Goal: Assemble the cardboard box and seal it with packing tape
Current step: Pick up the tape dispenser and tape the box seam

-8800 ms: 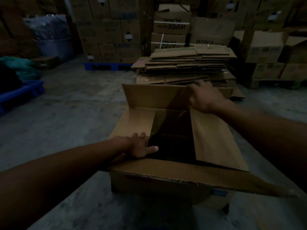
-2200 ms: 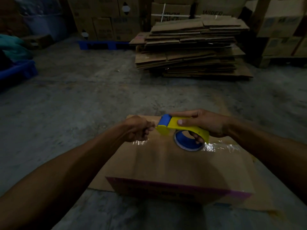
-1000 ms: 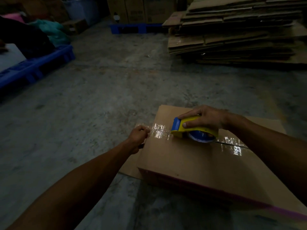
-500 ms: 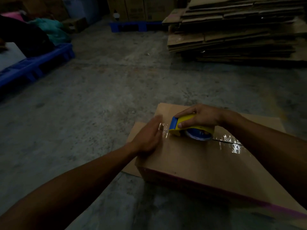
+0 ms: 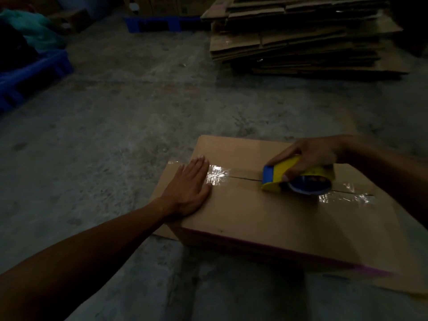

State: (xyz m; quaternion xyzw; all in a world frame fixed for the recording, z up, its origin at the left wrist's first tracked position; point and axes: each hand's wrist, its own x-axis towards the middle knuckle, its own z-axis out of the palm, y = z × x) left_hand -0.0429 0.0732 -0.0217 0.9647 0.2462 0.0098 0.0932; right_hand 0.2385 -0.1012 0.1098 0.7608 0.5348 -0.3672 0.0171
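A brown cardboard box (image 5: 266, 214) sits on the concrete floor with its top flaps folded closed. Shiny clear packing tape (image 5: 216, 176) runs along the centre seam. My left hand (image 5: 188, 188) lies flat, fingers spread, on the box's left end over the tape. My right hand (image 5: 308, 156) grips a yellow and blue tape dispenser (image 5: 294, 178) pressed onto the seam toward the right half of the box. More tape gleams to the right of the dispenser.
A tall stack of flattened cardboard (image 5: 301, 35) lies on the floor behind the box. Blue plastic pallets (image 5: 34, 75) stand at far left and at the back (image 5: 159, 24). A teal bundle (image 5: 39, 33) rests at top left. Bare concrete (image 5: 104, 135) surrounds the box.
My right hand has drawn the dispenser rightward along the seam, leaving tape behind it. My left hand has opened flat onto the taped left end of the box.
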